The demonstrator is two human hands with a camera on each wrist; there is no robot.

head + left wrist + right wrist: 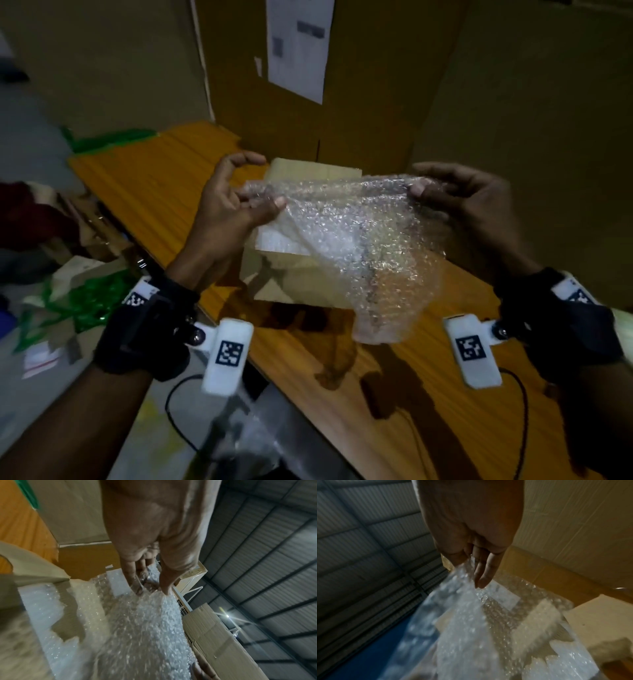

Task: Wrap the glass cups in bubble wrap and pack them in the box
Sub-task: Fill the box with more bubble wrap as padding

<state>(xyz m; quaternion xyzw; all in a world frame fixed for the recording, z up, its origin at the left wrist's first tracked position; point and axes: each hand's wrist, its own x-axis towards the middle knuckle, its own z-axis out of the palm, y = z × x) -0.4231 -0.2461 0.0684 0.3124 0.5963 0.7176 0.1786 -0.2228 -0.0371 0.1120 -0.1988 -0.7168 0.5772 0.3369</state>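
Above the small cardboard box [301, 274] on the wooden table [154, 192], a sheet of bubble wrap [370, 246] is held up in the air by both hands. Its top left corner is pinched between thumb and fingers of the left hand [233, 205], and its top right corner is pinched in the same way by the right hand [459, 202]. The two hands are kept well apart, so the upper edge of the sheet is stretched between them, while the lower part hangs loose and crumpled toward the table.

In the left wrist view the box is seen open, and some white bubble wrap is already lying inside it. No glass cup can be found in any of the views; whether one is hidden inside the box or behind the sheet cannot be told. A much larger cardboard carton [325, 85] is standing behind the small box.

The step in hand is judged to be the preparing of the wrap: a sheet is being spread and made ready, and the wrapping itself is not yet begun. For the next move, the sheet probably needs to be laid flat on a free part of the table, or brought around a cup, and for this a cup must first be found. The sheet is light and soft, so it should be kept spread while it is lowered, otherwise it may fold on itself.
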